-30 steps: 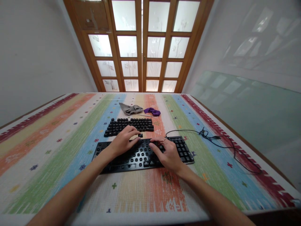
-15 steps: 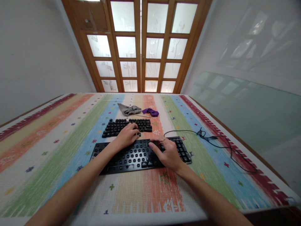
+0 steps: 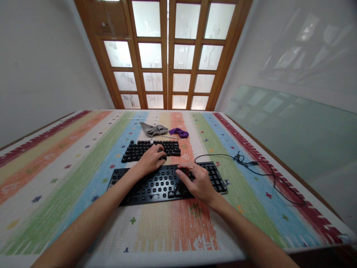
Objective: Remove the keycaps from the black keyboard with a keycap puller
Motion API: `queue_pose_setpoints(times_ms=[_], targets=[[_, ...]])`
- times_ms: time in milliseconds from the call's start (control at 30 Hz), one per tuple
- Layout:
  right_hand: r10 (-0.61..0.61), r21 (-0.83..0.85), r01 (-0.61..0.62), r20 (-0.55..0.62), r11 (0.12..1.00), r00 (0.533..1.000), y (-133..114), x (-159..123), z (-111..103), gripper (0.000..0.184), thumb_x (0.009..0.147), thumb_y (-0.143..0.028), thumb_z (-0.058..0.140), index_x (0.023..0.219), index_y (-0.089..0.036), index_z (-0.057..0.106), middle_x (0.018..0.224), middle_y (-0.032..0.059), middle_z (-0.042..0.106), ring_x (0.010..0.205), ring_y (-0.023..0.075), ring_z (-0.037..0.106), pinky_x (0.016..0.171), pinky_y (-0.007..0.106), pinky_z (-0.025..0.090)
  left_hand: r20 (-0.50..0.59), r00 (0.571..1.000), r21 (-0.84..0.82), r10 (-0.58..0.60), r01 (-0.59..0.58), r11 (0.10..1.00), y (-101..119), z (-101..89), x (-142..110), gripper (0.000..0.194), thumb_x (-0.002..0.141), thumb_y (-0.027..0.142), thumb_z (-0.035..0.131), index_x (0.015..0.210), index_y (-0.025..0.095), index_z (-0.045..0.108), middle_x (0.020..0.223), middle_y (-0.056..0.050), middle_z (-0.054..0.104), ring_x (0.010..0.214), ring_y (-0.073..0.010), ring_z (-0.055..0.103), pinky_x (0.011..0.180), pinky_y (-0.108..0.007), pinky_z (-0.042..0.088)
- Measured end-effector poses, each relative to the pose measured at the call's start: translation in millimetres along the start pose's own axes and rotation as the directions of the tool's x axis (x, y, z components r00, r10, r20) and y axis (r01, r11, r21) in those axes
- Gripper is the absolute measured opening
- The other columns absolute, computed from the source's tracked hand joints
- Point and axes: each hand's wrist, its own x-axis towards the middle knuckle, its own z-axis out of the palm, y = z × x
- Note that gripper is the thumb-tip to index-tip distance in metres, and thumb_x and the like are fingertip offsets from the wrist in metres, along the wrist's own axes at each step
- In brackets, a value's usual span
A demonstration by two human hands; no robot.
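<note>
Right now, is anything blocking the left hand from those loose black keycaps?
Nothing visible. The left hand reaches across the keyboard to the near side of the loose keycaps. The grey cloth and purple cloth lie beyond them, out of its way.

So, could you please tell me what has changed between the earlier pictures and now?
The left hand has moved forward to the near edge of the rows of loose keycaps. The single keycap at that hand has shifted the same way, nearer the rows; whether it is gripped is unclear. The right hand over the keyboard, the cable, the gray cloth and the purple cloth stayed put.
</note>
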Motion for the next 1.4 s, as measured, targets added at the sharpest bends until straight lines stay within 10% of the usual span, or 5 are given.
queue_pose_setpoints(times_ms=[500, 767, 1033, 1400], targets=[[-0.008, 0.005, 0.008, 0.023, 1.0, 1.0, 3.2, -2.5, 1.4, 0.01, 0.093, -0.026, 0.062, 0.098, -0.019, 0.065, 0.088, 0.0063, 0.073, 0.073, 0.0173, 0.068, 0.07, 0.031, 0.056, -0.039, 0.999, -0.041, -0.007, 0.005, 0.999, -4.2, 3.1, 3.5, 0.006, 0.082, 0.017, 0.066, 0.087, 0.018, 0.068, 0.109, -0.01, 0.057, 0.102, -0.026, 0.056, 0.092, -0.044, 0.051], [0.004, 0.02, -0.004, 0.019, 1.0, 1.0, 3.0, -2.9, 0.9, 0.01, 0.093, -0.026, 0.062, 0.098, -0.019, 0.066, 0.087, 0.0064, 0.073, 0.074, 0.018, 0.068, 0.069, 0.031, 0.056, -0.321, 0.928, -0.396, -0.192, 0.053, 0.917, 25.2, -6.2, -10.1, 0.013, 0.09, 0.025, 0.062, 0.1, 0.02, 0.067, 0.103, -0.007, 0.059, 0.096, -0.0194, 0.059, 0.085, -0.035, 0.053], [0.012, 0.062, -0.017, 0.076, 0.998, 0.997, 0.3, -2.4, 0.8, 0.012, 0.093, -0.027, 0.061, 0.097, -0.018, 0.067, 0.087, 0.006, 0.073, 0.073, 0.0166, 0.068, 0.07, 0.029, 0.056, -0.144, 0.898, -0.819, -0.416, 0.128, 0.559, 33.5, -10.9, -33.0, 0.021, 0.082, 0.033, 0.07, 0.096, 0.018, 0.068, 0.101, -0.006, 0.063, 0.085, -0.0156, 0.061, 0.074, -0.028, 0.053], [0.111, 0.122, -0.139, 0.215, 0.983, 0.97, -3.1, -1.3, -3.3, 0.014, 0.091, -0.031, 0.062, 0.09, -0.018, 0.068, 0.081, 0.0046, 0.072, 0.068, 0.0153, 0.066, 0.065, 0.027, 0.053, -0.059, 0.9, -0.86, -0.431, 0.173, 0.479, 42.2, -11.2, -51.6, 0.03, 0.081, 0.033, 0.073, 0.105, 0.017, 0.066, 0.094, -0.006, 0.067, 0.086, -0.0174, 0.063, 0.077, -0.031, 0.053]])
